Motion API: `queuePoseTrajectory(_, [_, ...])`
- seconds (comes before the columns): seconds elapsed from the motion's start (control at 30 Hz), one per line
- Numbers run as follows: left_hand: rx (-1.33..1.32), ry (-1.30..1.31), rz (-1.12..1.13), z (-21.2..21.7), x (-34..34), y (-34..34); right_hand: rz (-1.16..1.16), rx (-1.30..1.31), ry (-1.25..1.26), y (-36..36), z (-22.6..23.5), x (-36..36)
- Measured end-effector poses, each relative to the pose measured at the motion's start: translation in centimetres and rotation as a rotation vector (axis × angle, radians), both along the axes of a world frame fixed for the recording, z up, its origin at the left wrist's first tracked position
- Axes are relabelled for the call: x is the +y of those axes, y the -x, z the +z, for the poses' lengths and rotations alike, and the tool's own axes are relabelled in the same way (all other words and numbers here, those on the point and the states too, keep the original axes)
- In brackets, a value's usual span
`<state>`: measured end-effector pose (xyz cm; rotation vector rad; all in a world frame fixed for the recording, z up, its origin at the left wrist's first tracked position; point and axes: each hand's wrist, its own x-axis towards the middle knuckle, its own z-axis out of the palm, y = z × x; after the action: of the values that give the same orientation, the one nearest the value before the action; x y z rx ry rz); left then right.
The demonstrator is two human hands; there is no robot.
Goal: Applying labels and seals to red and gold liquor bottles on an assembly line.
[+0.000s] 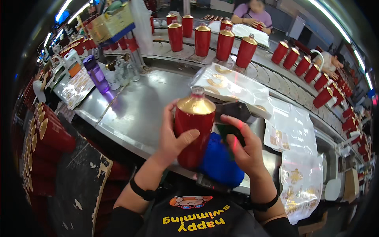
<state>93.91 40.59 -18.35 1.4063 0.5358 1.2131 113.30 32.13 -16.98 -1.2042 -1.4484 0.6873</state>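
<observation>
A red bottle (193,126) with a shiny gold shoulder and a clear neck stands upright in front of me. My left hand (173,136) is wrapped round its left side, the thumb across the front. To the right of the bottle, my right hand (245,147) is apart from it, with thumb and fingers spread and nothing visible between them. A blue cloth (222,164) lies below and between the hands. Behind my right hand is a dark object (236,110) whose kind I cannot make out. Red light streaks fall on my right fingers.
White sheets with gold decals (292,130) cover the bench at the right. A curved conveyor (272,77) carries several red bottles (246,50) beyond it. At the left stand a purple drinking bottle (96,75), clear glass bottles (128,71) and stacked red bottles (53,132). Another person (254,15) sits across.
</observation>
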Motion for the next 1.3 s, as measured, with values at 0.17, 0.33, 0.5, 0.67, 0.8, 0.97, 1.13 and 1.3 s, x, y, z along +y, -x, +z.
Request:
queuePoseTrajectory(0.17, [-0.112, 0.563, -0.419, 1.5, -0.8, -3.8, -0.062, -0.145, -0.040, -2.6, -0.4, -2.9])
queuePoseTrajectory(0.33, [-0.141, 0.835, -0.528, -1.8, -1.7, -7.7, -0.134, -0.262, 0.157, -4.5, -2.5, -4.8])
queuePoseTrajectory(0.5, [-0.190, 0.851, -0.561, -3.4, -0.6, -9.7, -0.156, -0.125, 0.201, -5.2, -3.2, -3.8])
queuePoseTrajectory(0.67, [-0.061, 0.701, -0.463, -3.9, 0.7, -9.0, -0.101, -0.353, 0.036, -7.2, -2.4, -4.5])
queuePoseTrajectory(0.8, [0.030, 0.392, -0.317, -3.1, 0.6, -8.5, -0.260, -0.547, 0.179, -13.8, -1.5, -7.5])
queuePoseTrajectory(0.97, [0.038, 0.442, -0.381, -4.6, 1.3, -8.0, -0.621, -0.945, 0.624, -24.8, -1.1, -15.7])
queuePoseTrajectory(1.13, [0.074, 0.454, -0.374, -5.9, 1.6, -7.0, -0.620, -0.874, 0.958, -27.6, -1.4, -24.2])
queuePoseTrajectory(1.3, [0.170, 0.282, -0.244, -7.7, 1.9, -6.0, -1.167, -1.033, 1.112, -30.2, -5.6, -33.7])
